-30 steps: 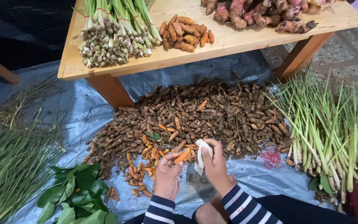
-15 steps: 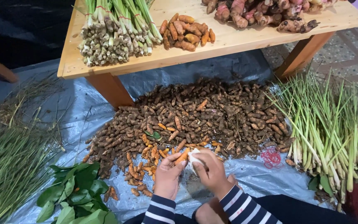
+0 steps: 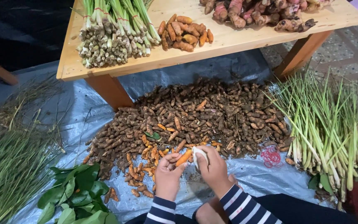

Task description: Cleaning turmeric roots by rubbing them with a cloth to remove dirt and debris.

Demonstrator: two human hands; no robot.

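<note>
Two bare hands low centre, striped navy/white sleeves. Left hand [image 3: 167, 173] curled narrow, fingertips pinching one peeled bright-orange turmeric root [image 3: 183, 157], short, finger-shaped, smooth, held just above the near edge of the heap. Right hand [image 3: 214, 170] closed round a small white blade-like tool or cloth [image 3: 199, 154], can't tell which; its tip sits just beside the root's end. One big heap of brown unpeeled turmeric roots [image 3: 212, 116], knobbly, earthy, too many to count, spread on one crinkled grey-silver plastic sheet [image 3: 253, 176] over the floor. Approx 20+ orange scraped pieces [image 3: 146, 166] scattered along heap's near side. One low table of pale wood [image 3: 228, 43] w/ reddish legs, 2 legs seen. On it: 1 bundle of trimmed lemongrass stalks [image 3: 112, 35], green-white, fibrous, cut ends facing camera; 1 small pile of clean orange turmeric [image 3: 184, 33], approx 12 pcs; 1 pile of pinkish knobbly galangal-like rhizomes [image 3: 262, 12] at far edge. Rt side: loose lemongrass stalks [image 3: 332, 124], long, green-to-white. Beside them several red rubber bands [image 3: 271, 157], thin loops, count unclear. Lower left: 1 cluster of glossy dark-green leaves [image 3: 77, 191]. Far left: thin green grass-like stems [image 3: 5, 166].
</note>
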